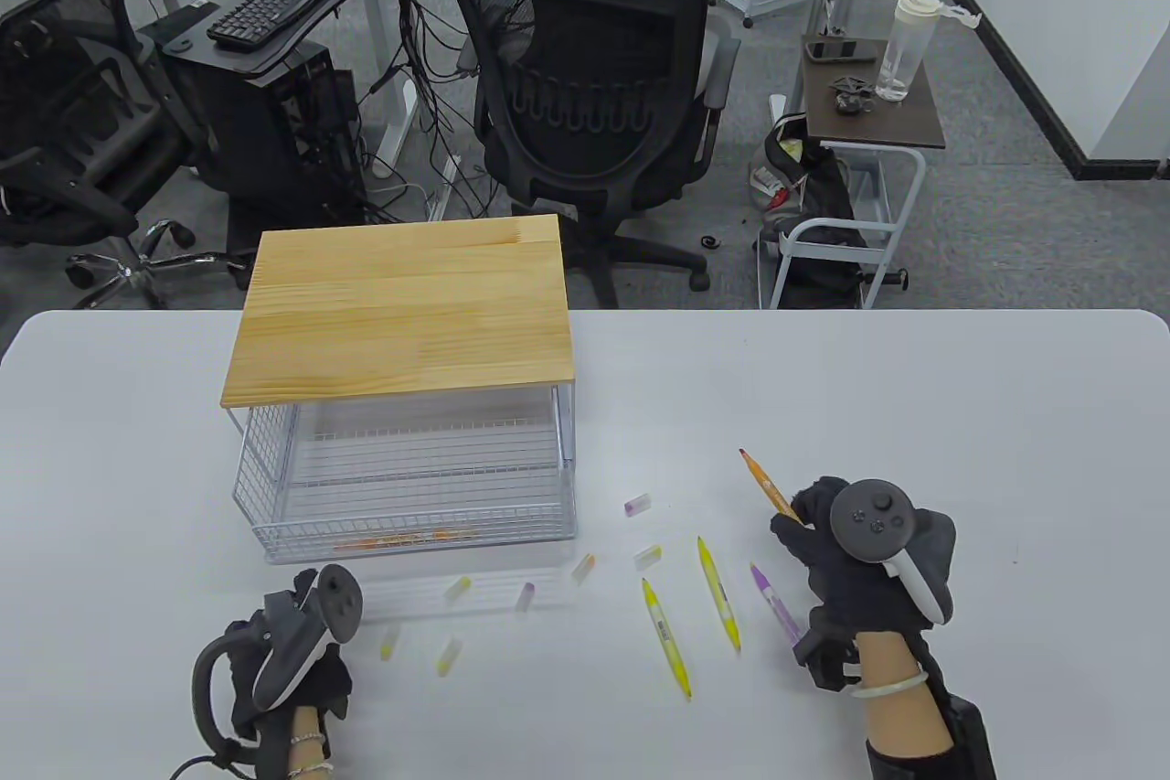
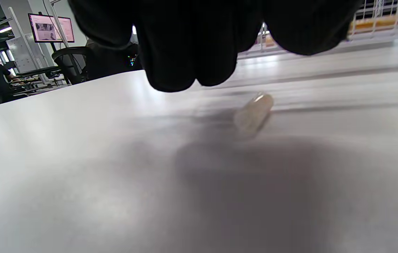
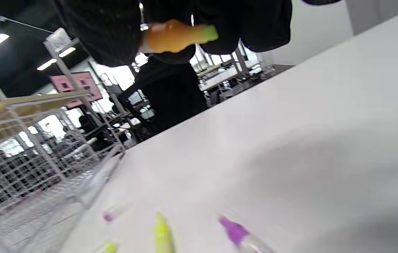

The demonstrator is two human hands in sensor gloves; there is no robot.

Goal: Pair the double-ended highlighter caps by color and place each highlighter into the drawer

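Note:
My right hand grips an uncapped orange highlighter by its near end, the tip pointing up and left; in the right wrist view the orange highlighter sits between the gloved fingers. Two yellow highlighters and a purple highlighter lie left of that hand. Several loose caps lie scattered, among them a purple cap, an orange cap and a yellow cap. My left hand hovers near the drawer's front with loosely curled fingers, holding nothing; a pale cap lies just beyond it.
The white wire drawer is pulled out from under the wooden top; an orange highlighter lies along its front. Beyond the table stand a black office chair and a side cart.

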